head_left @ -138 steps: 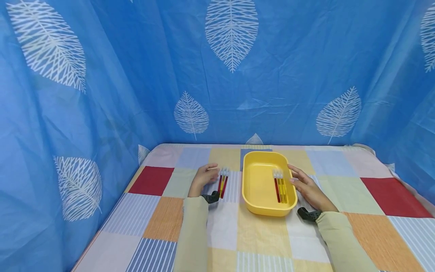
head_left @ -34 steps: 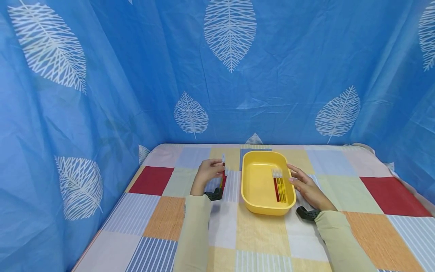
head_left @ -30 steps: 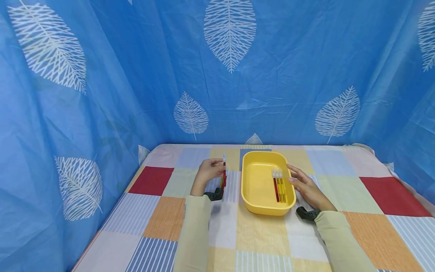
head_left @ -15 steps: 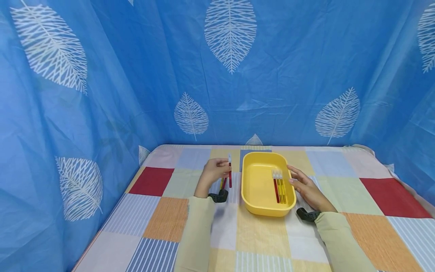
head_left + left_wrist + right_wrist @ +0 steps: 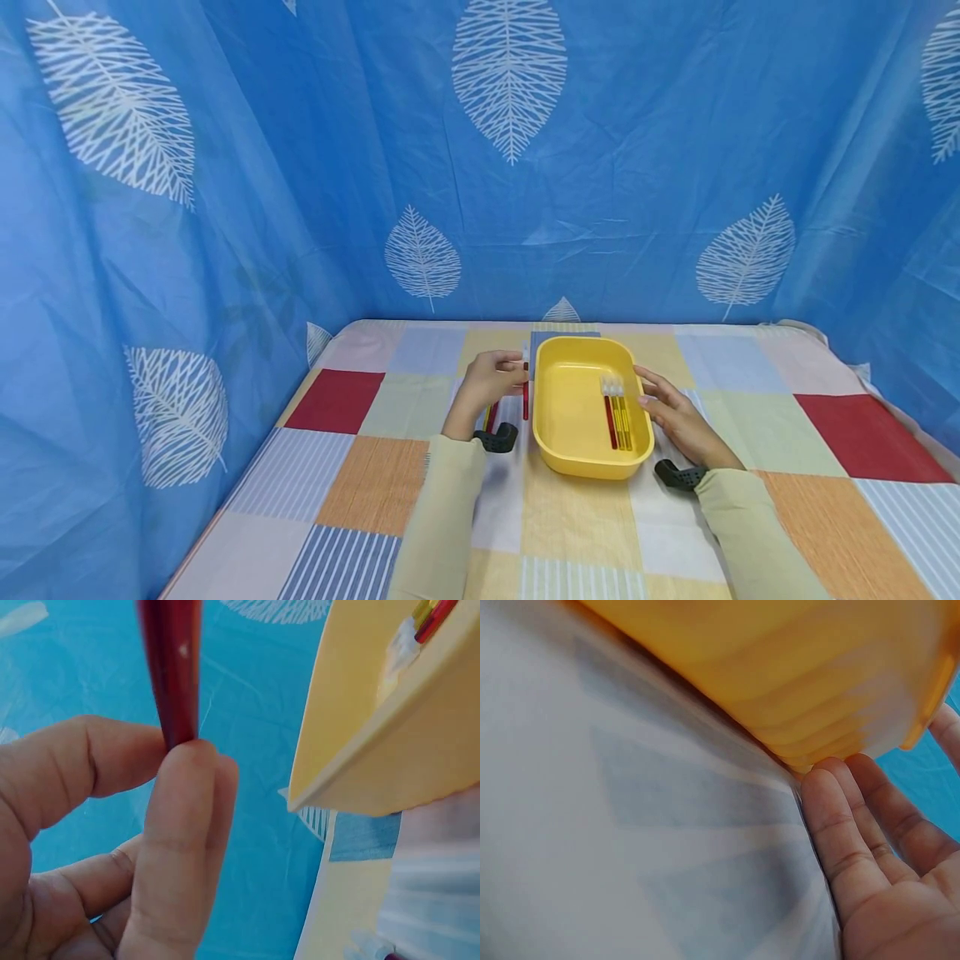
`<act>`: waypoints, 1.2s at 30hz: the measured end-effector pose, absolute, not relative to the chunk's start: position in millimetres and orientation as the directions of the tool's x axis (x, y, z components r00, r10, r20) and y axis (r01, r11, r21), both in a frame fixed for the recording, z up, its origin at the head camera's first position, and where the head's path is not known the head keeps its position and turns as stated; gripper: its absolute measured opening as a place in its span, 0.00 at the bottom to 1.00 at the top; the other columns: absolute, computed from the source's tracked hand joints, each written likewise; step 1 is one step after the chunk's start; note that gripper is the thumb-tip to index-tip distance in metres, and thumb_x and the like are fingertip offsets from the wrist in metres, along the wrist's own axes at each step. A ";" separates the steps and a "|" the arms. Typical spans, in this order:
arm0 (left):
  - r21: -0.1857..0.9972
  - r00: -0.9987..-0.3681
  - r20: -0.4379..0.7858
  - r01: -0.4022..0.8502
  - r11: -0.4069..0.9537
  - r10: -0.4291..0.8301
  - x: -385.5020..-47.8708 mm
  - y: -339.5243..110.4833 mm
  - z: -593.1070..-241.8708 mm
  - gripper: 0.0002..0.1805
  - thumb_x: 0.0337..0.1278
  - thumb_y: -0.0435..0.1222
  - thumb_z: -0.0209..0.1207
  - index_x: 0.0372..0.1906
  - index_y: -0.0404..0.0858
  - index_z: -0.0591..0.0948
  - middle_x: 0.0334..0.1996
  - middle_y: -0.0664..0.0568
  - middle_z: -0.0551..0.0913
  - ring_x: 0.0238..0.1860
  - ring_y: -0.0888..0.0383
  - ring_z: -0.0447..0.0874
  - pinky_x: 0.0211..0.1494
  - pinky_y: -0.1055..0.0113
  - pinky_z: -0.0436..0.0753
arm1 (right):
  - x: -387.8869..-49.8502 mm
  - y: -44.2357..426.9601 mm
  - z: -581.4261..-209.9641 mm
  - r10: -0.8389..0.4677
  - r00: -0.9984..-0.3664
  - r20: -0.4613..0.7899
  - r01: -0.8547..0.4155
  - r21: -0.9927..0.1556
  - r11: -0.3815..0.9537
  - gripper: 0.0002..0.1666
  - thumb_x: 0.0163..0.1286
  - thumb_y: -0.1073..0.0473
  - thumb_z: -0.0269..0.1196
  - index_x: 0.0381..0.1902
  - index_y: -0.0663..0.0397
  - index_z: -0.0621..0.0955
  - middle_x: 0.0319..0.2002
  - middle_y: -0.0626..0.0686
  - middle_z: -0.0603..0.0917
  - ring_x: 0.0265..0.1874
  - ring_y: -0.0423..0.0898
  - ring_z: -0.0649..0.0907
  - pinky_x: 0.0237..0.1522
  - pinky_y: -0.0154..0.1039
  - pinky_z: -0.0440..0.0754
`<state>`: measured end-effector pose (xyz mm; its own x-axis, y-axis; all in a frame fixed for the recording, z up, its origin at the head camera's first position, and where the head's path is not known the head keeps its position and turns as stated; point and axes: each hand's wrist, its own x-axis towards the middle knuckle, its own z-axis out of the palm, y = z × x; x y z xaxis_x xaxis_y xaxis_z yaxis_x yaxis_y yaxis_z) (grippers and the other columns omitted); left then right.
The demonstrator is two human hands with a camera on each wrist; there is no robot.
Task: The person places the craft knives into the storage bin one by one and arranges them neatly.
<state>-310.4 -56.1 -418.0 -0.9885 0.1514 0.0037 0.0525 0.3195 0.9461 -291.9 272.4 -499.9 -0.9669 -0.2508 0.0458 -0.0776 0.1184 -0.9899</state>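
Between thumb and fingertips my left hand [image 5: 491, 382] pinches a slim red stick [image 5: 526, 392] with a pale tip, paintbrush-like. It is held near-upright just left of the yellow tray [image 5: 566, 467]; the left wrist view shows its tapered red shaft. Similar red and yellow sticks [image 5: 491, 417] lie on the cloth, partly hidden by that hand and wrist. Inside the tray, toward its right wall, several pale-tipped sticks [image 5: 617, 421] lie side by side, one red and the others yellow. My right hand [image 5: 678, 419] rests against the tray's right side, fingers fairly straight along its outer wall [image 5: 772, 690].
A patchwork cloth [image 5: 360, 475] covers the table. Blue curtains [image 5: 322, 150] with white leaf prints hang behind and at the sides. Each wrist wears a black strap piece, the left one [image 5: 497, 437] beside the lying sticks.
My left hand has picked up the red stick from the cloth and carried it rightward, close to the tray's left rim. The right hand and the tray have hardly moved.
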 end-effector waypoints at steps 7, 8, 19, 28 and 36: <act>0.938 -0.988 0.004 0.057 0.343 0.153 -307.1 -46.5 -417.3 0.24 0.71 0.28 0.68 0.68 0.26 0.81 0.51 0.35 0.89 0.42 0.42 0.95 0.50 0.51 0.92 | -292.0 272.2 -499.9 -0.249 -0.968 0.044 -0.077 -0.989 0.123 0.40 0.88 0.57 0.55 0.88 0.58 0.54 0.78 0.74 0.61 0.57 0.28 0.76 0.57 0.21 0.73; 0.939 -0.988 0.004 0.057 0.340 0.154 -306.6 -45.5 -417.1 0.24 0.71 0.28 0.68 0.68 0.26 0.81 0.51 0.35 0.89 0.42 0.42 0.95 0.50 0.52 0.92 | -292.0 272.2 -500.0 -0.247 -0.968 0.042 -0.075 -0.989 0.126 0.40 0.88 0.57 0.55 0.88 0.58 0.54 0.78 0.74 0.61 0.57 0.28 0.76 0.57 0.21 0.73; 0.961 -0.977 -0.001 0.059 0.271 0.215 -301.8 -36.7 -413.9 0.25 0.71 0.26 0.66 0.69 0.25 0.80 0.51 0.34 0.87 0.45 0.39 0.94 0.48 0.54 0.93 | -292.3 272.8 -500.6 -0.244 -0.969 0.038 -0.071 -0.989 0.130 0.40 0.88 0.56 0.55 0.88 0.59 0.53 0.78 0.75 0.61 0.57 0.27 0.77 0.57 0.21 0.74; 0.965 -0.974 -0.019 0.041 0.257 0.227 -302.3 -28.4 -412.4 0.24 0.71 0.27 0.67 0.69 0.27 0.81 0.48 0.38 0.87 0.46 0.41 0.94 0.49 0.54 0.93 | -292.9 272.2 -501.6 -0.248 -0.968 0.033 -0.070 -0.988 0.139 0.41 0.88 0.55 0.55 0.88 0.58 0.53 0.79 0.73 0.62 0.57 0.28 0.77 0.58 0.22 0.73; 0.973 -0.963 -0.025 0.038 0.226 0.269 -308.7 -18.4 -409.0 0.26 0.70 0.26 0.68 0.70 0.27 0.80 0.47 0.40 0.86 0.45 0.41 0.94 0.52 0.50 0.92 | -293.0 272.3 -500.9 -0.247 -0.968 0.043 -0.078 -0.988 0.133 0.41 0.88 0.55 0.55 0.88 0.59 0.53 0.78 0.74 0.62 0.57 0.28 0.76 0.57 0.20 0.73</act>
<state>-308.7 -18.4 -409.0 -0.9629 0.2687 -0.0248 0.0379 0.2258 0.9734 -293.0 272.3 -500.9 -0.9681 -0.2468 0.0433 -0.0781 0.1328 -0.9881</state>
